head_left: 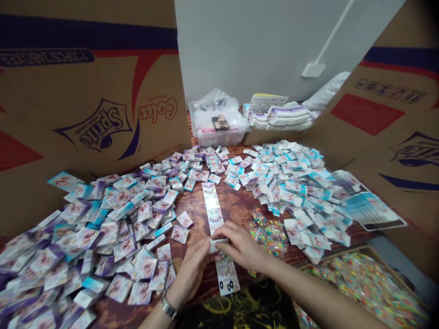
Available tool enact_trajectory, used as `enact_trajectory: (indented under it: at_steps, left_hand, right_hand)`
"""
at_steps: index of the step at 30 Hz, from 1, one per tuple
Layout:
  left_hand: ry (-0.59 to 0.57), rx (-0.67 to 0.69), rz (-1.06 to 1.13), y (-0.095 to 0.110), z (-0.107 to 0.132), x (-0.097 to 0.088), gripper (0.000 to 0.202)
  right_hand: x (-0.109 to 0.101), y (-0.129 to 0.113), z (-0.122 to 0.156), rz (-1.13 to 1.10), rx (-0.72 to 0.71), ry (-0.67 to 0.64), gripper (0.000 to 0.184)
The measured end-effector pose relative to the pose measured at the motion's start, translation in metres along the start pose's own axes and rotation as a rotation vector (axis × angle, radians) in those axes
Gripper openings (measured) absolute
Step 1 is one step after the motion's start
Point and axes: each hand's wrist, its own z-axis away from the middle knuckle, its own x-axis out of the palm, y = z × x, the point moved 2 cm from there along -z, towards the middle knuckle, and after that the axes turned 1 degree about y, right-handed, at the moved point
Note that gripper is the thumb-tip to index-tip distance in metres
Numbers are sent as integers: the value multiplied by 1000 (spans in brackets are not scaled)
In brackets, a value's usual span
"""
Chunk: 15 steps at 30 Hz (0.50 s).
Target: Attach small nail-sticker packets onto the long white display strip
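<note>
My left hand (195, 262), with a metal watch on the wrist, and my right hand (242, 244) meet low in the middle of the view. Their fingers close around a small white box (217, 246), partly hidden by them. Beneath the hands, a long printed leaflet strip (212, 208) lies on the table, its rows of coloured pictures running away from me. Just right of my right hand are small clear packets of bright, multicoloured pieces (270, 233). Left of my left hand spreads a heap of small white, purple and blue boxes (116, 228).
Looser boxes, some with raised flaps, are heaped at right (291, 178), beside a stack of flat printed cards (373, 210). More packets fill a tray (370, 283). Large cartons (85, 91) (387, 132) flank the table; a plastic tub (219, 135) stands behind.
</note>
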Motion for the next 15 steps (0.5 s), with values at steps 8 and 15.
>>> enact_trajectory:
  at_steps: [8, 15]
  left_hand:
    - [137, 142, -290, -17, -16, -16, 44]
    - [247, 193, -409, -11, -20, -22, 47]
  right_hand:
    - [9, 21, -8, -65, 120, 1, 19]
    - [-32, 104, -81, 240, 422, 327, 38]
